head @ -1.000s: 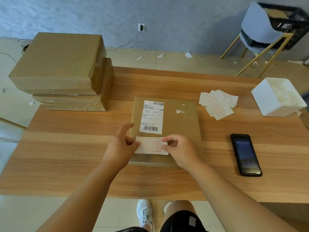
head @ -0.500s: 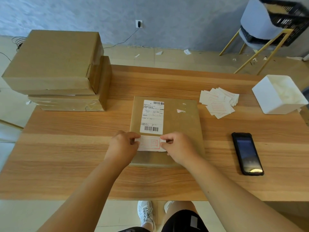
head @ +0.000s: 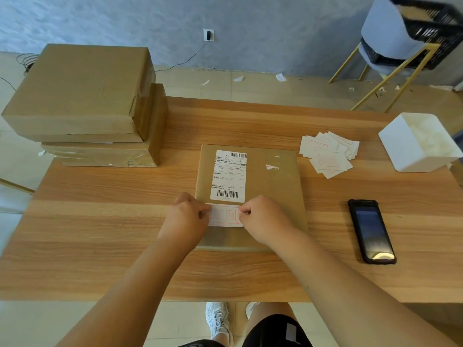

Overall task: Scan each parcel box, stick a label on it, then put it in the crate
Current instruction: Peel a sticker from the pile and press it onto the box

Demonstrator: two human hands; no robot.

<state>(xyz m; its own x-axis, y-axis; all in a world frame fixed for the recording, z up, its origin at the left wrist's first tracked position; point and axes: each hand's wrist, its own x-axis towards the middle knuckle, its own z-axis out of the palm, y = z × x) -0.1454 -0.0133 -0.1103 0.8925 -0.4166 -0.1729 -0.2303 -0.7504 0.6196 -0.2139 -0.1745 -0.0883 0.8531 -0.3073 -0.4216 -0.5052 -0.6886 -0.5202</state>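
The parcel box [head: 265, 191] lies flat near the middle of the worktop [head: 100, 234], with a printed shipping label [head: 229, 175] on its left half. Just nearer than that, a small label [head: 225, 216] with red print lies across the box's near left part. The left hand [head: 186, 221] pinches its left end and the right hand [head: 263, 220] its right end. Each grip is clamped on the paper with fingers curled. The hands hide both ends, so how much of it is stuck down I cannot tell.

At the worktop's far left corner two larger cardboard boxes [head: 82, 96] are stacked, the upper one jutting past the lower one to the left. Right of the parcel, towards the far edge, lies a loose heap of spare labels [head: 328, 157]. Beside it, at the right edge, stands a white bin [head: 418, 144]. A black phone [head: 370, 231] lies screen up near the right front, well apart from the hands.

The worktop is banded wood grain. Beyond it are a pale floor with paper scraps [head: 280, 76] and a grey wall with a socket [head: 208, 35] and trailing cable. At the far right stands a chair [head: 385, 36] with gold-coloured legs. The black crate [head: 431, 23] seems to rest on its seat.
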